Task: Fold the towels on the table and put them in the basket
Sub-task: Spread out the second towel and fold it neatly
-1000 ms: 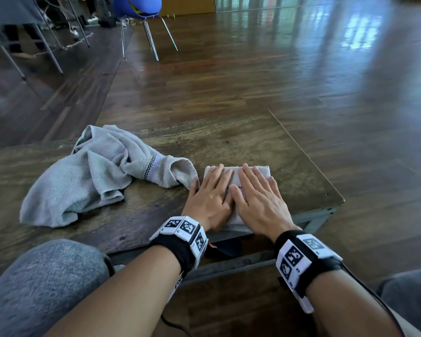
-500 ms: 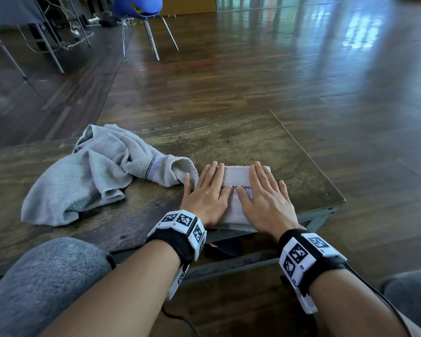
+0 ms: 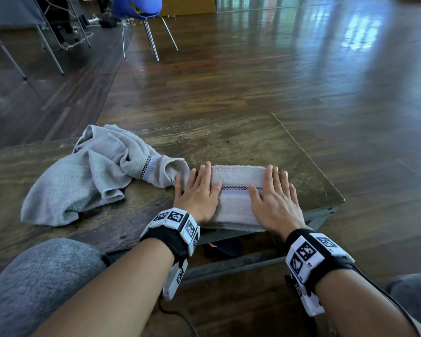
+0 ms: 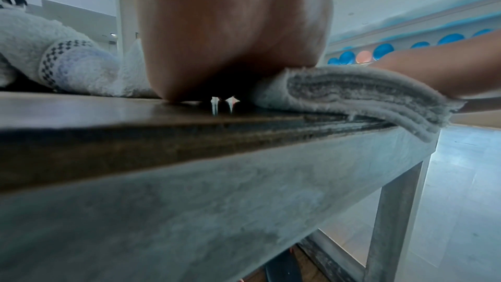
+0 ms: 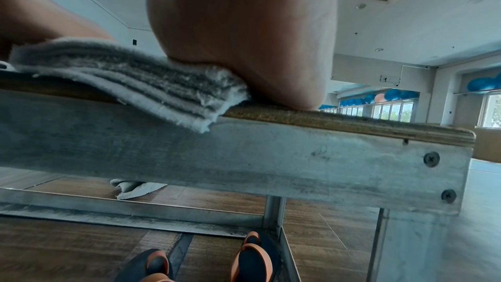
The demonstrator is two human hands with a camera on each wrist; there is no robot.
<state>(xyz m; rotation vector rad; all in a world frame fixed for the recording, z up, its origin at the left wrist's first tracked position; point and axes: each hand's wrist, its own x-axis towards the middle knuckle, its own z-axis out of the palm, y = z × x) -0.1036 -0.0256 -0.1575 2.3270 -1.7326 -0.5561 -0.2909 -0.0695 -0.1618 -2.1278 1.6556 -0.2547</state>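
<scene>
A folded pale grey towel [image 3: 236, 190] with a checkered stripe lies at the near edge of the wooden table [image 3: 229, 142], its layered edge [image 4: 366, 98] [image 5: 130, 85] hanging slightly over the rim. My left hand [image 3: 197, 190] presses flat on its left end and my right hand [image 3: 275, 195] presses flat on its right end, fingers straight. A second grey towel [image 3: 90, 176] lies crumpled to the left, its striped end touching the folded one. No basket is in view.
The table's right corner [image 3: 342, 199] is close to my right hand. A blue chair [image 3: 139, 10] and metal legs stand on the wooden floor beyond. My grey-clad knee [image 3: 39, 276] is at lower left; my shoes [image 5: 244, 261] are under the table.
Both hands have slid apart from the middle of the folded towel to its two ends, uncovering the checkered stripe between them.
</scene>
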